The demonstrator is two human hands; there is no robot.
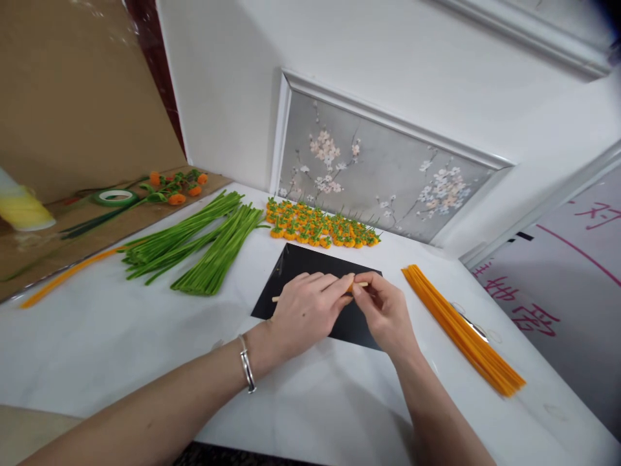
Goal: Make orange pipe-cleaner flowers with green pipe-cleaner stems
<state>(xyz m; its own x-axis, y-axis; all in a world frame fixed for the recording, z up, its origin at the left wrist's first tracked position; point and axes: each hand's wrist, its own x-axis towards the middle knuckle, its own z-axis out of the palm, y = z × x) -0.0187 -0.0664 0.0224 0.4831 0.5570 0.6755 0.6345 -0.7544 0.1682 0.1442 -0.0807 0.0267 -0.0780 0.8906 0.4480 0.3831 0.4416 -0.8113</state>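
Observation:
My left hand (305, 307) is closed around a thin pale wooden stick (276, 299), whose ends show on both sides of the hand. A bit of orange pipe cleaner (350, 287) sits on the stick near its right end. Thumb and forefinger of my right hand (388, 314) pinch together at that orange bit, close against the left fingertips. Most of the orange piece is hidden by fingers. Both hands are over a black mat (310, 259) on the white table.
Bundles of green pipe cleaners (218, 249) lie left, orange pipe cleaners (460, 330) right, beside scissors (475, 327). Small orange-and-green pieces (320, 223) line the back. Far left are green tape (115, 197), a finished orange-flowered stem (169, 191) and a yellow spool (26, 207).

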